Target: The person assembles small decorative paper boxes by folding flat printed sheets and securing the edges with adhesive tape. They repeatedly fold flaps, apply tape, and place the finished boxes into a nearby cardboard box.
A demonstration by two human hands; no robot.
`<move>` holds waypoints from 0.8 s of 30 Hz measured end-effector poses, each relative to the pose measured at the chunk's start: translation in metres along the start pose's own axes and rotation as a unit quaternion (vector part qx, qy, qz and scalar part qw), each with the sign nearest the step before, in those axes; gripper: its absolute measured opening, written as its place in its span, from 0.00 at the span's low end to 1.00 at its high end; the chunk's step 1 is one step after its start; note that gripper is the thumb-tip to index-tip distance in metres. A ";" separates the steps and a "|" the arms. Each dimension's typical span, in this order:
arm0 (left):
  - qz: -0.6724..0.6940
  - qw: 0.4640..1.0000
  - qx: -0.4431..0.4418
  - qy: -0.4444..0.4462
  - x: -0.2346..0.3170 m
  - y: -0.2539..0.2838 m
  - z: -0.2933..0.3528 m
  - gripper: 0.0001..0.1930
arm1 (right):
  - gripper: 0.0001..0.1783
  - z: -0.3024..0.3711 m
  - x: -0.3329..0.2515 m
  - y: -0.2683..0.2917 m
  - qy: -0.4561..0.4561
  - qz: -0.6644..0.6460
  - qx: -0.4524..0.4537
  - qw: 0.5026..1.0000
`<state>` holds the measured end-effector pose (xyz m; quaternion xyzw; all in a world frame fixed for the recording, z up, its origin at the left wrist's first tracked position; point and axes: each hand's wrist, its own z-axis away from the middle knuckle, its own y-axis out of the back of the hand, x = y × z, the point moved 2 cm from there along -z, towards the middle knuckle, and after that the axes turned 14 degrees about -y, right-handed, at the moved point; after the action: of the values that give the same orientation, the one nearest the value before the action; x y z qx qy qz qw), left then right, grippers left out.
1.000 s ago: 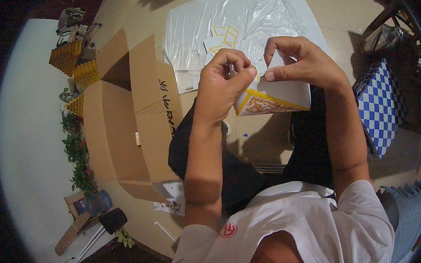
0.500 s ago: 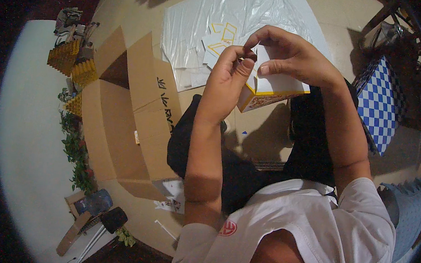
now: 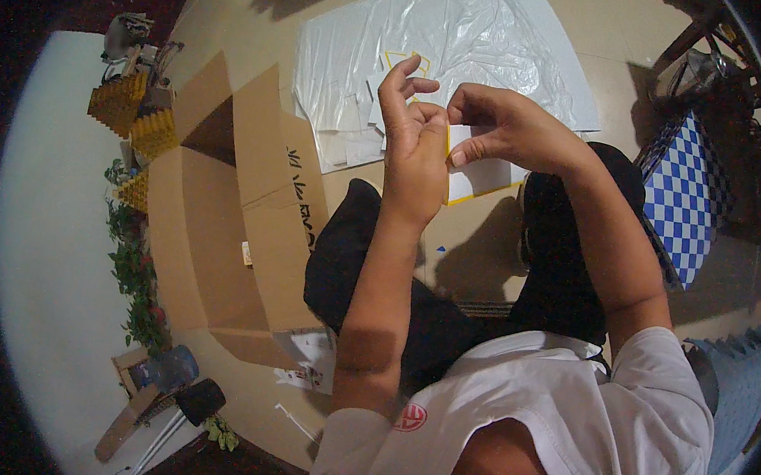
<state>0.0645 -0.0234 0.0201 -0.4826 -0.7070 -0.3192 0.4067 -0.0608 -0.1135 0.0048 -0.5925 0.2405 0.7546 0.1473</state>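
Note:
A small white cardboard box with yellow edges [image 3: 482, 178] is between my two hands, above the floor in front of my knees. My left hand [image 3: 415, 157] is at its left end, thumb pressed to the edge, with the index finger stretched upward and the other fingers bent. Curled over the box from the right is my right hand [image 3: 518, 128], its thumb on the white face and its fingers bent near the left thumb. The far side of the box and some fingertips are hidden. Beyond the hands, white card pieces with yellow lines [image 3: 366, 123] lie on a plastic-covered white sheet [image 3: 489, 35].
An open brown carton [image 3: 276, 170] stands at my left with a small item inside. A blue-and-white checked box shape [image 3: 683, 199] stands at the right. A tiny blue scrap [image 3: 441, 249] lies on the floor. Plants [image 3: 135, 266] and yellow stacks line the left wall.
The box has turned, so its printed side no longer shows and a white face does. My left index finger has lifted and straightened. My right hand has moved slightly lower.

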 end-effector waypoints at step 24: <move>-0.201 0.957 -0.168 0.122 0.012 0.011 0.000 0.05 | 0.15 -0.005 -0.021 0.005 -0.045 0.356 0.036 0.933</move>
<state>0.0723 -0.0152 0.0312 -0.3495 -0.6704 -0.5650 0.3306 -0.0541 -0.1193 0.0251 -0.4278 0.4559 0.7742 -0.0985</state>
